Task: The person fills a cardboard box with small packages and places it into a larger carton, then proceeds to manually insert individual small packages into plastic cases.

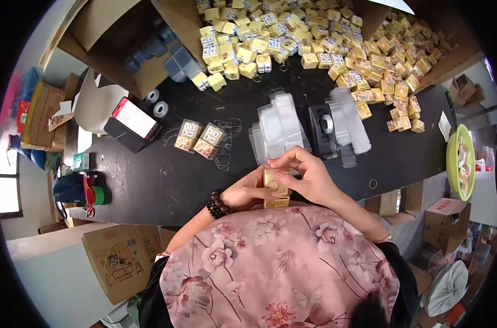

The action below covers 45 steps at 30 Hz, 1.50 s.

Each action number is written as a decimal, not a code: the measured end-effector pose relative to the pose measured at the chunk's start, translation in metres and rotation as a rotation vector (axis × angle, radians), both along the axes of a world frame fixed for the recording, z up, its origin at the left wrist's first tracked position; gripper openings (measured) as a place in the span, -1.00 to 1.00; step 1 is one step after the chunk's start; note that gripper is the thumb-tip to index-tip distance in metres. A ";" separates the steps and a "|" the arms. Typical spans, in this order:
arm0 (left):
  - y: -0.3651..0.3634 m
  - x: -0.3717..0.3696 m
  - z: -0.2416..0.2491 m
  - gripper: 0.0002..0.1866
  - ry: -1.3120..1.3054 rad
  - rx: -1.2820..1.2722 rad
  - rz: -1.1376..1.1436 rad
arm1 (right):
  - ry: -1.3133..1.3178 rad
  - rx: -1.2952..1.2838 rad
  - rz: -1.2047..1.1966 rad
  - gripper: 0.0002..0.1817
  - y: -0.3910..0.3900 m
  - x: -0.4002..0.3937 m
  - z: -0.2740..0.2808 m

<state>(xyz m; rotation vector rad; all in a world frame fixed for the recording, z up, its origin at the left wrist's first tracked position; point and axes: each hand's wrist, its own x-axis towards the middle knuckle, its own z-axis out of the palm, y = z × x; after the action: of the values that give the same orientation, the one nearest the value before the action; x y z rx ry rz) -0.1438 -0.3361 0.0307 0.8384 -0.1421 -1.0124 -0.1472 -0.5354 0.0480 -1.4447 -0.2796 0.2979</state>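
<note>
My left hand [246, 189] is closed round the side of small yellow boxes [276, 203], which stand end to end close to the table's front edge. My right hand [312, 176] is closed on the upper end of the same boxes, its thumb across the top face. What the right fingertips pinch is partly hidden. Just beyond the hands lies a stack of clear plastic cases [281, 123]. To the left, two clear packs of yellow boxes [209, 141] sit side by side on the black table [205, 188].
A heap of yellow boxes [254, 41] covers the back of the table, with orange-yellow ones [388, 68] at right. More clear cases [349, 128] lie beside a black holder [318, 123]. A phone [135, 117] leans at left. A green basket [465, 164] stands at the right edge.
</note>
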 end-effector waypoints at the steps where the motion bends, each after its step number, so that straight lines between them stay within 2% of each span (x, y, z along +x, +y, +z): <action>1: 0.000 0.002 -0.004 -0.31 -0.049 0.056 -0.045 | 0.006 -0.004 -0.019 -0.84 -0.001 -0.001 -0.002; 3: -0.001 0.002 -0.006 -0.25 -0.093 0.124 -0.063 | 0.106 0.072 -0.032 -0.85 -0.004 -0.002 -0.009; 8: -0.008 0.001 -0.009 -0.26 -0.127 0.171 -0.072 | 0.160 0.008 -0.032 -0.87 -0.015 -0.006 -0.013; 11: -0.012 0.001 -0.010 -0.28 -0.185 0.212 -0.086 | 0.016 -0.003 -0.024 -0.86 -0.021 -0.010 -0.014; 13: -0.012 0.001 -0.011 -0.29 -0.252 0.260 -0.108 | -0.225 -0.172 0.035 -0.84 -0.027 -0.011 -0.007; 15: -0.015 0.002 -0.012 -0.35 -0.173 0.083 -0.069 | -0.316 -0.210 0.049 -0.83 -0.031 -0.016 -0.012; 16: -0.019 -0.005 -0.002 -0.42 0.211 0.010 -0.015 | -0.410 -0.248 0.068 -0.81 -0.033 -0.018 -0.017; 18: -0.029 0.000 -0.008 -0.39 0.164 0.048 -0.042 | -0.490 -0.235 0.037 -0.77 -0.042 -0.023 -0.025; 20: -0.039 0.010 -0.020 -0.38 0.030 0.140 -0.058 | -0.468 -0.332 -0.248 -0.74 -0.054 -0.032 -0.024; 21: -0.046 0.017 -0.012 -0.39 -0.014 0.175 -0.071 | -0.353 -0.406 -0.505 -0.75 -0.061 -0.033 -0.035; 22: -0.056 0.025 -0.003 -0.40 -0.057 0.208 -0.080 | -0.121 -0.410 -0.706 -0.80 -0.070 -0.026 -0.046; 24: -0.075 0.040 -0.017 -0.37 0.030 0.200 -0.104 | -0.118 -0.667 -0.734 -0.85 -0.095 -0.010 -0.063; 25: -0.083 0.046 -0.023 -0.35 0.101 0.218 -0.144 | -0.119 -0.669 -0.745 -0.85 -0.102 -0.003 -0.062; 27: -0.093 0.049 -0.033 -0.33 0.106 0.205 -0.177 | 0.547 -0.124 -0.458 -0.87 -0.111 0.003 -0.060; 28: -0.095 0.049 -0.030 -0.32 0.120 0.248 -0.192 | 0.545 -0.122 -0.469 -0.87 -0.112 0.002 -0.058; 31: -0.097 0.049 -0.030 -0.32 0.138 0.293 -0.210 | 0.714 0.459 -0.567 -0.86 -0.111 -0.006 -0.052; 34: -0.098 0.049 -0.027 -0.32 0.135 0.298 -0.213 | 0.620 0.318 -0.505 -0.92 -0.112 -0.029 -0.065; 35: -0.098 0.049 -0.026 -0.33 0.127 0.303 -0.215 | 0.549 0.246 -0.482 -0.94 -0.116 -0.036 -0.094; 36: -0.098 0.048 -0.026 -0.34 0.118 0.310 -0.219 | 0.551 0.249 -0.487 -0.94 -0.112 -0.037 -0.106; 38: -0.101 0.047 -0.027 -0.36 0.124 0.315 -0.202 | 0.442 0.043 -0.590 -0.95 -0.106 -0.035 -0.117; 39: -0.102 0.045 -0.028 -0.38 0.133 0.321 -0.179 | 0.442 0.043 -0.592 -0.95 -0.106 -0.038 -0.118; 40: -0.100 0.041 -0.030 -0.38 0.130 0.323 -0.183 | 0.451 0.129 -0.596 -0.95 -0.105 -0.041 -0.119; 42: -0.096 0.034 -0.035 -0.41 -0.041 0.294 -0.020 | 0.441 0.208 -0.590 -0.95 -0.102 -0.040 -0.103; 44: -0.089 0.025 -0.021 -0.41 -0.113 0.276 0.061 | 0.468 0.526 -0.572 -0.93 -0.085 -0.051 -0.055; 45: -0.086 0.021 -0.012 -0.39 -0.327 0.333 0.089 | 0.424 0.562 -0.437 -0.91 -0.083 -0.054 -0.047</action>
<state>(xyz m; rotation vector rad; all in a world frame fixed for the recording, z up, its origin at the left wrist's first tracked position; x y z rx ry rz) -0.1224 -0.4219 0.0189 1.3029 -0.2155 -0.8202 -0.2013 -0.6180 0.0014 -0.8277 0.2826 0.1428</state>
